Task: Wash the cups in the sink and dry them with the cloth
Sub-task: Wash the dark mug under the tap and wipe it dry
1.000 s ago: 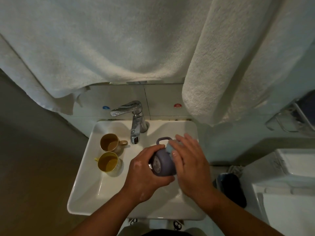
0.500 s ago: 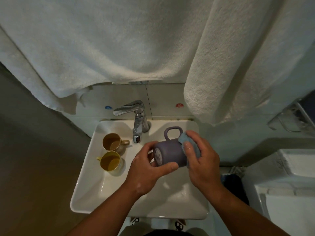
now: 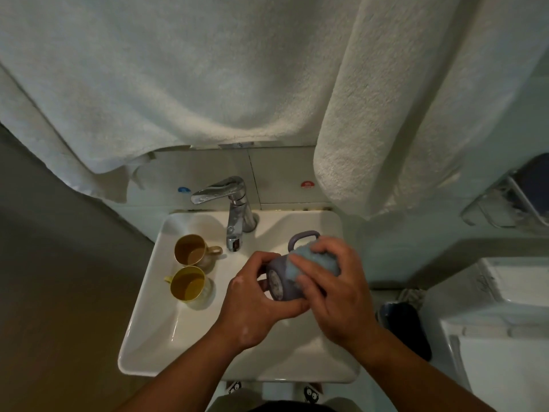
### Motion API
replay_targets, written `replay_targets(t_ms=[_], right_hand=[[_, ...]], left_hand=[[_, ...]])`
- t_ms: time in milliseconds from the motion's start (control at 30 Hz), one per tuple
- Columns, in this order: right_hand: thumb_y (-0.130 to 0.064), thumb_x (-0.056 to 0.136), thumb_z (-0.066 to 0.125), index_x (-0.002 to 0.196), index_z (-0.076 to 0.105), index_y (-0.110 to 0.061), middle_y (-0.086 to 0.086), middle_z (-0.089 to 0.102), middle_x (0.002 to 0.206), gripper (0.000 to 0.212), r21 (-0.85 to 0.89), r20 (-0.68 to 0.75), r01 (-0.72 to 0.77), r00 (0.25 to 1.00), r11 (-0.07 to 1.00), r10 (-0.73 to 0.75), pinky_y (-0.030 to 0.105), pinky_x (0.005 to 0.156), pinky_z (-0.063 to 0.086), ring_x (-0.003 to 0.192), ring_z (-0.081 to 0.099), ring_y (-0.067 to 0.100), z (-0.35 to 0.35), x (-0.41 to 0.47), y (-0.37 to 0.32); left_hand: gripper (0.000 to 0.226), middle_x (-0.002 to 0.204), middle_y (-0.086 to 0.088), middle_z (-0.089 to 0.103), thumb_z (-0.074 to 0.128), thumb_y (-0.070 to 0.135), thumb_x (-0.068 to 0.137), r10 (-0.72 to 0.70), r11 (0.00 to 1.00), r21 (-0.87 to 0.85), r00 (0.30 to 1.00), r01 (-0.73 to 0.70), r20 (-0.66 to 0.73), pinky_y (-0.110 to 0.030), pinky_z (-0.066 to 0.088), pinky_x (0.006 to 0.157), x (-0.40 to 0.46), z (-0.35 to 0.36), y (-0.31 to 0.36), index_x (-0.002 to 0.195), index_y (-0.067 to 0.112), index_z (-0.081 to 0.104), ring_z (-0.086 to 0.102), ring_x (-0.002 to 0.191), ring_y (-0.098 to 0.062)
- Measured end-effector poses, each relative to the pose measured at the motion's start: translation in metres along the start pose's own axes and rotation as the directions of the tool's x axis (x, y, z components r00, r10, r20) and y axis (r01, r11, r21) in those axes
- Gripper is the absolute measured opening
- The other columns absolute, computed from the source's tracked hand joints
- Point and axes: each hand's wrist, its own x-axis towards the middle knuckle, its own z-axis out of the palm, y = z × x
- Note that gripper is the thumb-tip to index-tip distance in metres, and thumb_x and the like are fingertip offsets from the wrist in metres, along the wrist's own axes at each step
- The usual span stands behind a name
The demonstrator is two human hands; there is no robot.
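Note:
Over the white sink my left hand grips a purple mug lying on its side, handle pointing away from me. My right hand presses a light blue cloth onto the mug's upper side, fingers curled around the cloth. Two other cups stand upright on the sink's left side: a tan cup nearer the tap and a yellow cup in front of it.
A chrome tap rises at the back of the sink, no water running. Large white towels hang overhead and down the right. A white toilet tank and a dark bin stand to the right.
My right hand has slid the cloth from the mug's far right end to its upper side. The mug sits slightly lower and tilted more toward me.

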Motion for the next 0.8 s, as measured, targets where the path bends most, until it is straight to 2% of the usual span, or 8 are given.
replay_targets(t_ms=[67,133,200,300,367,500,667,800], right_hand=[[-0.044,0.097,0.048,0.121,0.070,-0.023,-0.003,0.042,0.128,0.039,0.060,-0.079,-0.202,0.975,0.978,0.206,0.041,0.091,0.055,0.115,0.050,0.019,-0.004,0.004,0.005],[-0.044,0.097,0.045,0.120,0.071,-0.022,-0.004,0.042,0.126,0.041,0.054,-0.111,-0.282,0.952,0.958,0.287,0.039,0.088,0.057,0.112,0.051,0.018,-0.003,0.003,-0.001],[-0.042,0.097,0.048,0.120,0.070,-0.021,-0.001,0.045,0.126,0.038,-0.008,-0.097,-0.197,0.976,0.980,0.196,0.038,0.090,0.054,0.113,0.052,0.021,0.003,-0.003,-0.010],[-0.044,0.100,0.047,0.126,0.061,-0.027,0.000,0.049,0.125,0.034,-0.071,-0.011,0.039,0.999,0.997,-0.040,0.049,0.095,0.049,0.117,0.051,0.022,0.007,-0.009,-0.009],[-0.048,0.101,0.045,0.128,0.058,-0.031,-0.001,0.049,0.124,0.035,-0.056,0.003,0.088,0.996,0.994,-0.088,0.053,0.097,0.046,0.119,0.047,0.016,0.004,-0.006,0.002],[-0.049,0.101,0.045,0.126,0.060,-0.028,0.002,0.046,0.125,0.036,0.029,-0.049,0.034,0.998,0.999,-0.033,0.030,0.099,0.047,0.118,0.044,0.014,-0.003,-0.003,0.009],[-0.042,0.097,0.052,0.122,0.061,-0.028,-0.002,0.044,0.124,0.030,0.130,-0.085,-0.167,0.980,0.977,0.179,0.002,0.096,0.037,0.112,0.045,0.002,-0.009,-0.002,0.015],[-0.036,0.094,0.056,0.110,0.063,-0.041,-0.005,0.061,0.112,0.018,0.272,-0.098,-0.409,0.889,0.871,0.448,0.007,0.085,0.045,0.102,0.058,-0.006,-0.021,0.009,0.024]], left_hand=[[0.075,0.115,0.013,0.064,0.100,0.023,0.055,0.014,1.000,0.003,1.000,-0.014,-0.012,-0.027,0.061,0.078,-0.001,0.000,0.003,0.116,0.033,0.057,0.067,0.102,-0.003],[0.075,0.115,0.015,0.063,0.099,0.027,0.056,0.026,0.999,0.027,1.000,-0.026,-0.016,-0.026,0.061,0.078,-0.001,0.002,0.004,0.116,0.035,0.055,0.065,0.101,0.001],[0.075,0.113,0.014,0.065,0.099,0.032,0.055,0.020,0.999,0.033,1.000,-0.020,-0.007,-0.026,0.061,0.075,0.000,0.004,0.004,0.116,0.034,0.056,0.067,0.098,-0.001],[0.073,0.112,0.011,0.067,0.099,0.030,0.057,0.012,0.999,0.039,0.999,-0.013,0.032,-0.026,0.061,0.074,-0.001,0.003,0.002,0.117,0.030,0.057,0.068,0.098,-0.004],[0.074,0.112,0.015,0.066,0.099,0.028,0.057,0.011,1.000,0.018,0.999,-0.012,0.045,-0.027,0.061,0.075,-0.002,0.000,0.004,0.118,0.032,0.058,0.068,0.099,-0.004],[0.080,0.115,0.022,0.064,0.100,0.019,0.056,0.000,0.999,-0.038,0.999,0.002,0.053,-0.030,0.062,0.073,-0.003,-0.001,0.005,0.122,0.037,0.059,0.069,0.102,-0.009],[0.086,0.123,0.017,0.061,0.098,0.014,0.058,-0.019,0.995,-0.098,0.998,0.024,0.054,-0.035,0.063,0.075,-0.005,-0.008,0.000,0.126,0.042,0.055,0.069,0.106,-0.015],[0.089,0.130,0.017,0.055,0.095,0.009,0.064,-0.045,0.997,-0.066,0.995,0.050,0.084,-0.030,0.062,0.075,-0.003,-0.015,-0.004,0.128,0.053,0.050,0.069,0.105,-0.014]])
